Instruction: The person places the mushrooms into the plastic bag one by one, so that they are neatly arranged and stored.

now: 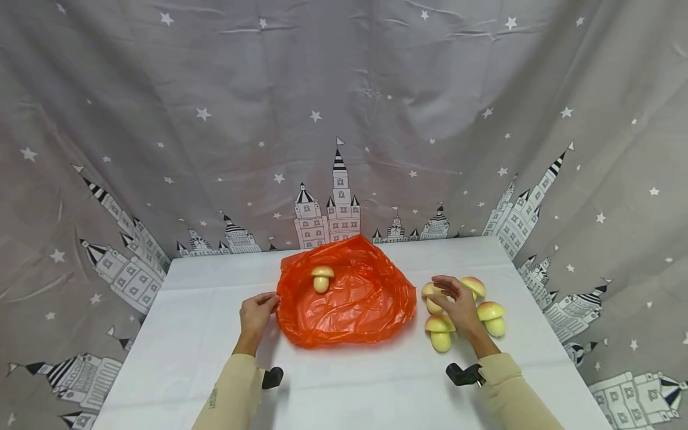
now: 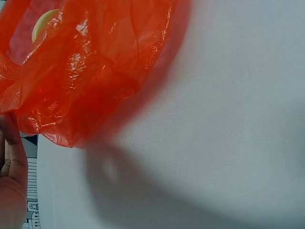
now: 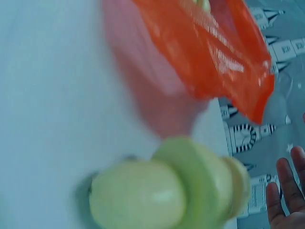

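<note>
A red plastic bag [image 1: 344, 310] lies spread open on the white table, with one toy mushroom [image 1: 322, 279] inside it. My left hand [image 1: 256, 313] pinches the bag's left rim; in the left wrist view that hand [image 2: 13, 167] meets the edge of the red bag [image 2: 95, 67]. Over a group of several yellow mushrooms [image 1: 441, 340] to the right of the bag hovers my right hand [image 1: 458, 303]. Its fingers are spread and hold nothing. The right wrist view shows those fingers [image 3: 286, 183] apart from the nearby mushrooms [image 3: 138, 193].
Both wrists carry small black devices [image 1: 272, 378]. The white table [image 1: 365, 388] ends at a grey curtain [image 1: 322, 89] printed with castles and stars, which surrounds its back and sides. More mushrooms [image 1: 491, 318] lie right of my right hand.
</note>
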`<state>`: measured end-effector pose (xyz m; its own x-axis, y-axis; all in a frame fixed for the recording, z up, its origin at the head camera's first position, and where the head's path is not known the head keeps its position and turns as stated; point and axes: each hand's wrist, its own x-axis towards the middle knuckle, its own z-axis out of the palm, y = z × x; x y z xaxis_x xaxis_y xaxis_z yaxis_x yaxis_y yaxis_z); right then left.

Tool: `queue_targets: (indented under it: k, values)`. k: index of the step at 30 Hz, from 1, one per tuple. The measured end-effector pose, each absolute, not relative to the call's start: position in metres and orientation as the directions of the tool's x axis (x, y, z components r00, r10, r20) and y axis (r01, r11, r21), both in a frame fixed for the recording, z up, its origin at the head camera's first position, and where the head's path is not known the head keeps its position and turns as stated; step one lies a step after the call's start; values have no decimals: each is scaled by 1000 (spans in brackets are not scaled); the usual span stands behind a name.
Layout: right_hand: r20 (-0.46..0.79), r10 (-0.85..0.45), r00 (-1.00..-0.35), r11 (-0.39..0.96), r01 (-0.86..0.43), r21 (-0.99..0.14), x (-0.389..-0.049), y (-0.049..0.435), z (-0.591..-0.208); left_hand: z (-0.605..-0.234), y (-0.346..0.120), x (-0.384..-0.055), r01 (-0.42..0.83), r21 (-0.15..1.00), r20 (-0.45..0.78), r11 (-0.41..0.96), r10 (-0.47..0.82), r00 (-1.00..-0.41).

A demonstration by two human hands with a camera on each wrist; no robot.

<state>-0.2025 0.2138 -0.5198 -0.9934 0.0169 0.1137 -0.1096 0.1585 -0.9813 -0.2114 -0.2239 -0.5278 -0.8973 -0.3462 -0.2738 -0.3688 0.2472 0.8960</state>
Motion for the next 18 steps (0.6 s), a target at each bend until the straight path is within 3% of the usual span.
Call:
queue_targets:
  k: [13, 18]
  values:
    - [204, 147, -968, 367, -138, -920, -194, 259, -530, -523, -220, -213, -358, 895, -264, 265, -331, -906]
    - [124, 207, -971, 374, -39, -927, -188, 271, -525, -523, -220, -213, -361, 894, -267, 266, -329, -906]
